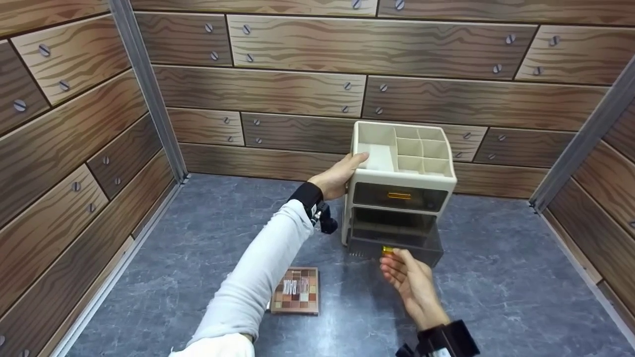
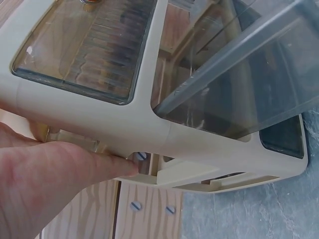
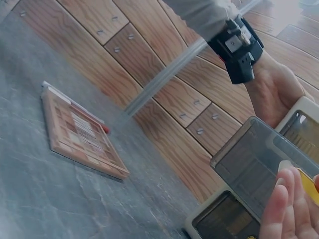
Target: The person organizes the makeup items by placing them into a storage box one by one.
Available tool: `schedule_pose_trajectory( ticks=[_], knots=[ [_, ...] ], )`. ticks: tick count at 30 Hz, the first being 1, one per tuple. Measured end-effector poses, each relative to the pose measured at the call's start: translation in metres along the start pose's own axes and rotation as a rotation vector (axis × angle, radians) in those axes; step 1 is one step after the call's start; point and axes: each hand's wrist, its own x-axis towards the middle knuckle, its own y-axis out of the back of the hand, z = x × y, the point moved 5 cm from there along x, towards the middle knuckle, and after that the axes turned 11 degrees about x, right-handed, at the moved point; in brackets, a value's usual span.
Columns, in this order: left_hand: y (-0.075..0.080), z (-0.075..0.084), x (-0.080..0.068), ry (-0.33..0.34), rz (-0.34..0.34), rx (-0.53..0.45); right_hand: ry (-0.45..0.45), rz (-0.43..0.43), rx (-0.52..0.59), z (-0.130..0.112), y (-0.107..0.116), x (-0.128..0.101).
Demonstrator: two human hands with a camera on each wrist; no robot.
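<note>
Plank-patterned walls [image 1: 297, 90] back a grey floor [image 1: 163, 277]; the cream organizer [image 1: 404, 176] stands ahead, its left side gripped by the left hand [image 1: 338, 176]; the right hand [image 1: 414, 287], nearer the open drawer [image 1: 364, 247], pinches its crosswise yellow handle [image 1: 387, 250]

I get fairly even light in the head view — glare pooling on the floor [image 1: 325, 333] — while both wrist views reach me hazier, the right's wall [image 3: 285, 37] washed pale up top.
</note>
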Motion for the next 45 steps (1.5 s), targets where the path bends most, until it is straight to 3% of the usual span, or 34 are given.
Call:
schedule_pose_trajectory(
  ticks=[10,17,21,24,27,30,32,36,45],
  knots=[
    [-0.001,0.005,0.000,0.005,0.018,0.022,0.004,-0.006,-0.021,0.003,0.005,-0.024],
    [0.000,0.000,-0.002,0.031,0.057,0.038,-0.005,-0.021,-0.006,0.006,0.009,-0.028],
    [0.001,-0.001,-0.003,0.056,0.099,0.103,0.002,-0.017,0.003,0.005,0.012,-0.026],
    [0.003,0.001,-0.005,0.042,0.115,0.164,0.012,-0.021,0.013,0.006,0.011,-0.023],
    [0.009,-0.004,-0.013,-0.009,0.081,0.154,0.015,-0.033,0.019,0.010,0.009,-0.021],
    [0.021,-0.020,-0.034,-0.048,0.051,0.112,0.016,-0.049,0.007,0.016,0.008,-0.020],
    [0.032,-0.031,-0.052,-0.059,0.074,0.132,0.015,-0.056,-0.003,0.019,0.009,-0.019],
    [0.056,-0.049,-0.094,-0.056,0.196,0.215,0.011,-0.053,-0.001,0.020,0.011,-0.021],
    [0.094,-0.075,-0.180,0.029,0.458,0.422,0.040,-0.092,-0.001,0.012,0.012,-0.023]
  ],
)
